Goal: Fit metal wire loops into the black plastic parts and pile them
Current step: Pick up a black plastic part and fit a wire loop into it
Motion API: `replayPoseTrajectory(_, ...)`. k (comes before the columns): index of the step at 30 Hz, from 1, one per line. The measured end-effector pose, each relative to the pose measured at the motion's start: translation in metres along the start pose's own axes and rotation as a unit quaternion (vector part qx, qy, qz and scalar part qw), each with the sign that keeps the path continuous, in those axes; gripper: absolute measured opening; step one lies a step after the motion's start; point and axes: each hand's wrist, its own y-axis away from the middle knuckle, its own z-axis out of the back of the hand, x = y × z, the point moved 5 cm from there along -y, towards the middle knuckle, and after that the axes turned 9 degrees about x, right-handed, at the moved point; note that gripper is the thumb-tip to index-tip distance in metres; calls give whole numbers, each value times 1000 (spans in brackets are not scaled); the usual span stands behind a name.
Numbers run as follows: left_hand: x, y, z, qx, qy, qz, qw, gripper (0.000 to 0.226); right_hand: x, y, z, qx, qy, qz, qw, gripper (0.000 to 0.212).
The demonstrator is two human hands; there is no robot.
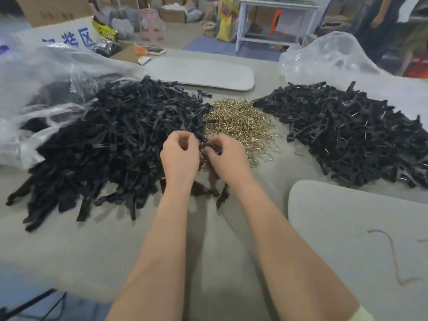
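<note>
Left hand (179, 156) and right hand (225, 158) pinch one black plastic part (209, 146). Wire loop heap (240, 121) at 12 o'clock, bare parts pile (111, 140) at 9, wired parts pile (359, 135) at 2.

big heap of bare black plastic parts (104, 135) is sprawling on the left, gold wire loops (238, 121) are sitting piled mid-table, fitted parts (352, 133) with wire glinting are lying heaped right

Beyond my grey table (69, 246), a white metal stand (278, 5), cardboard boxes (53, 8) and filled sacks (224, 26) crowd a floor of blue foam mats (208, 45).
</note>
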Motion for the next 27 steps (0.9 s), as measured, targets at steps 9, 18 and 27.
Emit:
replayPoseTrajectory(9,-33,28,-81,276,79,-20,958,16,-37,32,71,-178,-261,-30,948,16)
replayPoseTrajectory(18,-1,32,-103,220,84,31,971,18,-67,44,62,-110,-224,-52,967,27)
replayPoseTrajectory(27,3,32,-104,214,163,60,961,13,-61,52,74,-147,-287,-72,944,24)
